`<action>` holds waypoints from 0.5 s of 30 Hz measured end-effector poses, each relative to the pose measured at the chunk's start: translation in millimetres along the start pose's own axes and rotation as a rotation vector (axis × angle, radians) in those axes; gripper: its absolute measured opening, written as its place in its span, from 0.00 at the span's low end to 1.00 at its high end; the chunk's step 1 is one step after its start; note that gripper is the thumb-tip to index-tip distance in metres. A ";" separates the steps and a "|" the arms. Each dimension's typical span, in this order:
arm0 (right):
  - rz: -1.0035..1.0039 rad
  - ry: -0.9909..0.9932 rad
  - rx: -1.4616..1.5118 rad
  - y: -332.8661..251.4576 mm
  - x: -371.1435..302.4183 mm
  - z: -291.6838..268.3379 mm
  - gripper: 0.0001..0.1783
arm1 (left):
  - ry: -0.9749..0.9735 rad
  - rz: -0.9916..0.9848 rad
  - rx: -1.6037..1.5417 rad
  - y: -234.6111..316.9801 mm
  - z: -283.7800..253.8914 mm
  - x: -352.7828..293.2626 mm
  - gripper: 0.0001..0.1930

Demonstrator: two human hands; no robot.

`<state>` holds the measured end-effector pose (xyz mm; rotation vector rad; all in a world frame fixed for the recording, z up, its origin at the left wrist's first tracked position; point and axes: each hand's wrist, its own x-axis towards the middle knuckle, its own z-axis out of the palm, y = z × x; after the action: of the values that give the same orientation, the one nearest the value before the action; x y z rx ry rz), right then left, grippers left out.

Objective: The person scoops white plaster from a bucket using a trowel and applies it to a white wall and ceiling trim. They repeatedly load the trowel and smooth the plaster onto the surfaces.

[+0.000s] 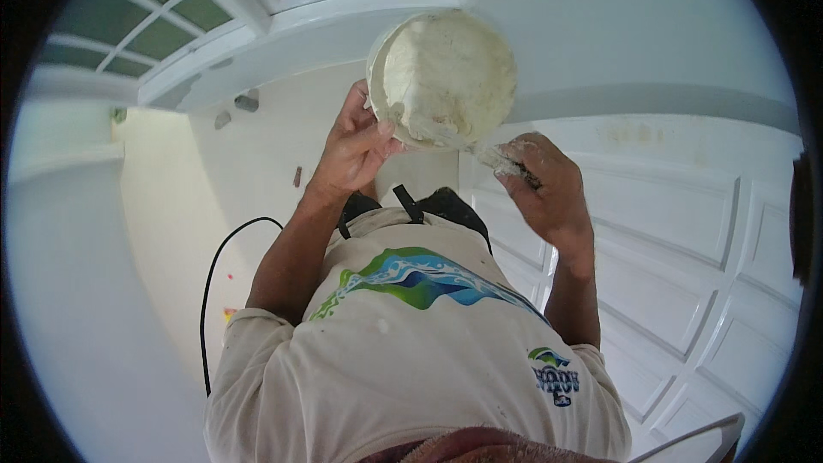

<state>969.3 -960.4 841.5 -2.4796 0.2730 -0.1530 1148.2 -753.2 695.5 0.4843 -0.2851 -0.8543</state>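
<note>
A round white tub [375,90] of thick off-white paste [450,64] is held up in front of me, its open top facing me. My left hand [356,150] is closed on the tub's near left side, the thumb up by the rim. At the tub's near right edge, my right hand [549,189] grips a paste-smeared putty knife [493,157]. Its blade reaches over the rim to the paste; paste coats the blade and part of the handle, so its exact shape is hard to make out. White smears mark the right fingers.
White-framed windows [257,26] stand beyond the tub and to the left. A white panelled door [660,249] is on the right. Grey lumps [247,101] and a small brown piece [297,176] lie on the pale floor [163,197] at left. Beside my left arm curves a black cable [206,309].
</note>
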 end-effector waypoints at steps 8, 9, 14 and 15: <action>-0.073 0.230 -0.312 -16.0 0.1 16.5 0.16 | -0.025 -0.259 0.075 5.9 3.0 99.3 0.31; -0.039 0.213 -0.284 -21.2 5.4 15.3 0.16 | -0.043 -0.279 0.072 7.8 -3.9 107.9 0.32; 0.061 0.301 -0.195 -29.8 -0.1 1.8 0.16 | -0.148 -0.379 0.110 -2.0 -13.4 136.1 0.35; 0.159 0.336 -0.110 -28.1 -0.3 -1.7 0.14 | -0.182 -0.389 0.108 -7.2 -12.8 145.0 0.36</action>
<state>973.2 -939.4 859.9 -2.5195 0.6336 -0.5013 1240.2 -866.0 687.8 0.5739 -0.4134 -1.2702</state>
